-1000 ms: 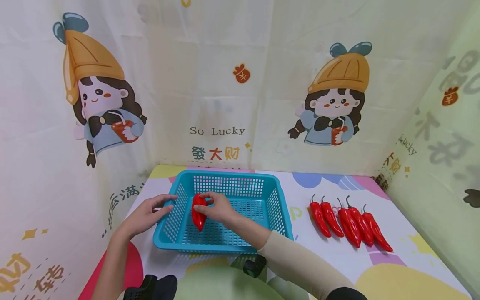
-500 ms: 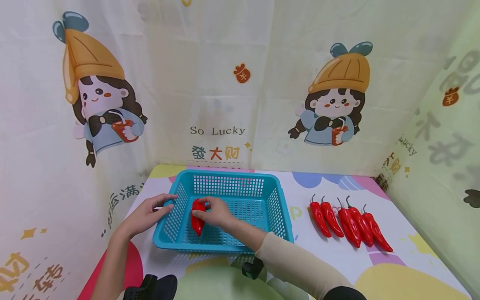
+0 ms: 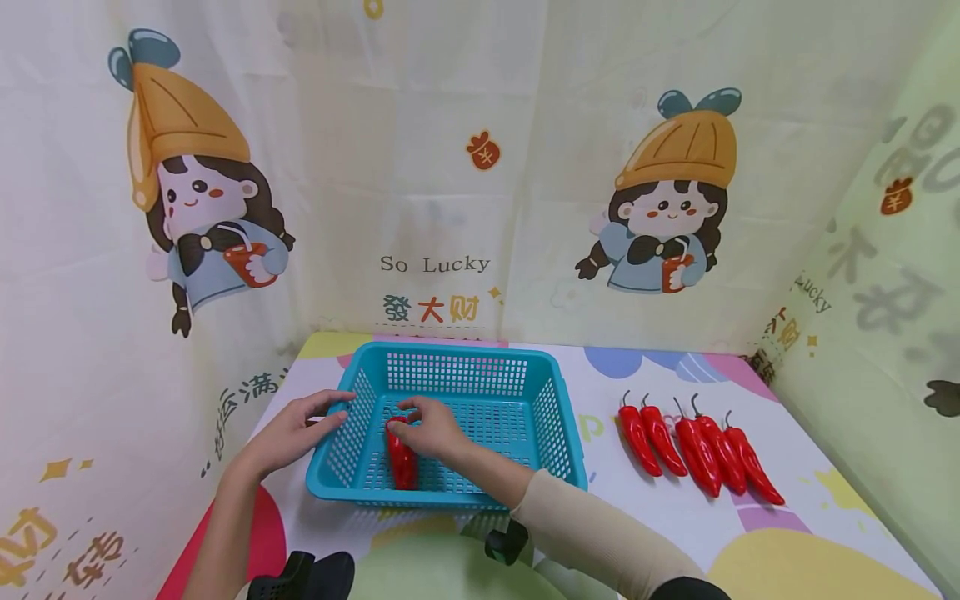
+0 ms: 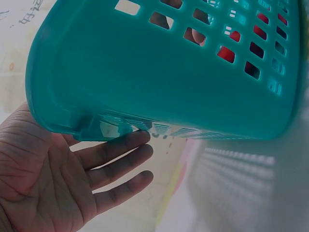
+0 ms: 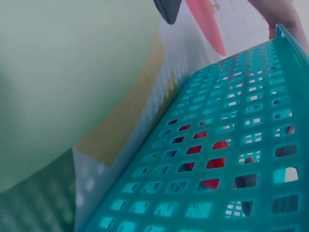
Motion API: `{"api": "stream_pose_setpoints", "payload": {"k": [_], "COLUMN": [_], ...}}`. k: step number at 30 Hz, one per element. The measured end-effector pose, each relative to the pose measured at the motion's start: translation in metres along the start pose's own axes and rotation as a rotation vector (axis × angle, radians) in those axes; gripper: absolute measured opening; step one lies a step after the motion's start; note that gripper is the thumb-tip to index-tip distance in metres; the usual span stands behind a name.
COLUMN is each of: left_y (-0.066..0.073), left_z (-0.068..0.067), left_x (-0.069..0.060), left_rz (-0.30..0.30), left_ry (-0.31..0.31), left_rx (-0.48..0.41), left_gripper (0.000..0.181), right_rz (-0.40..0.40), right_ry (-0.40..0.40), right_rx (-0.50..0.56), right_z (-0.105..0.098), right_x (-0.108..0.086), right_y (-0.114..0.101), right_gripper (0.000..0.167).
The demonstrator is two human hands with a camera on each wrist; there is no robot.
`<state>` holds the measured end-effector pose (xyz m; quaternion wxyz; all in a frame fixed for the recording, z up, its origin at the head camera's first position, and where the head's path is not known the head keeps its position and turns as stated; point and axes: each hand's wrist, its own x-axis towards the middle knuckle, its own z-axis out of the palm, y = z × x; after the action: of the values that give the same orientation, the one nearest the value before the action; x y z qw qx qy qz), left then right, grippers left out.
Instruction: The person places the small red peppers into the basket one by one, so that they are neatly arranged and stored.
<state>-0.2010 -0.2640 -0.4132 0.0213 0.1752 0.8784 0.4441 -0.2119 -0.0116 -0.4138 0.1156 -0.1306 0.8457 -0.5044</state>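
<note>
A red chili pepper (image 3: 402,462) lies in the left part of the blue plastic basket (image 3: 465,498), its lower end near the front wall. My right hand (image 3: 435,429) is over its stem end, thumb across the top of the pepper and fingertips apart from the thumb, no longer wrapped around it. At the basket's left rim my left hand (image 3: 288,433) rests with extended fingers; the left wrist view shows this hand (image 4: 53,179) with spread fingers beside the basket wall (image 4: 120,72). Through the basket holes (image 5: 231,145) in the right wrist view, red patches show.
Several red chili peppers (image 3: 699,454) lie in a row on the patterned table (image 3: 600,533), right of the basket. A printed cloth (image 3: 540,208) hangs behind the table and along both sides.
The pepper has moved toward the basket's front wall and sits lower relative to my right hand, whose fingers have loosened from it. My left hand has stayed at the rim.
</note>
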Motion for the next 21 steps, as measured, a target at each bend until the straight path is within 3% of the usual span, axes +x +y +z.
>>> {"api": "stream_pose_setpoints", "payload": {"k": [10, 21], "left_y": [-0.001, -0.003], "left_z": [-0.001, 0.000], "left_x": [0.001, 0.001], "left_rz": [0.011, 0.000], "left_ry": [-0.008, -0.004], "left_rx": [-0.006, -0.007], "left_gripper": [0.050, 0.050], "right_rz": [-0.028, -0.115], "right_ry": [0.048, 0.088], "right_rx": [-0.029, -0.032], "right_z": [-0.009, -0.031], "right_x": [-0.003, -0.013], "right_y": [-0.003, -0.006], "right_gripper": [0.044, 0.048]}}
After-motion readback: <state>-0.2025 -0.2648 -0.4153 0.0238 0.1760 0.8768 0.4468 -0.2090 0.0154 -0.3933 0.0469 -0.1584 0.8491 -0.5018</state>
